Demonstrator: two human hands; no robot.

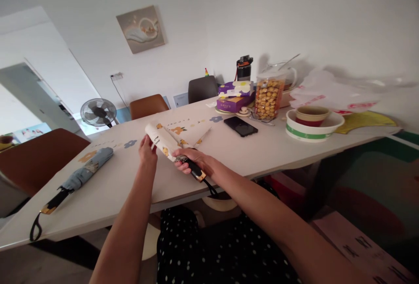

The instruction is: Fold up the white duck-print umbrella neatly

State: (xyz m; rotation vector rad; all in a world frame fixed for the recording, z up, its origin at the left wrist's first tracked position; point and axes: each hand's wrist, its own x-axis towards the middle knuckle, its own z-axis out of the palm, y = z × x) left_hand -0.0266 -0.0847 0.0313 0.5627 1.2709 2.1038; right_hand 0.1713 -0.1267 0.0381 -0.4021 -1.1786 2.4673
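A white folding umbrella [165, 141] with a small yellow print is held slanted above the table, its canopy folded and one flap sticking out to the right. My right hand [191, 160] is wrapped round it where the canopy meets the black handle, which has a gold-coloured end and a black wrist strap. At the far end of the canopy, my left hand [148, 149] grips the side with its fingers, partly hidden by the fabric. A second umbrella [87, 169], blue-grey and folded, lies on the table to the left with its strap over the edge.
On the white table [209, 161] lie a black phone [240, 126], a jar of popcorn [269, 98], purple boxes [232, 102], a white bowl [309, 133] holding a smaller one, and plastic bags [330, 94]. Brown chairs [149, 107] and a fan [98, 112] stand beyond.
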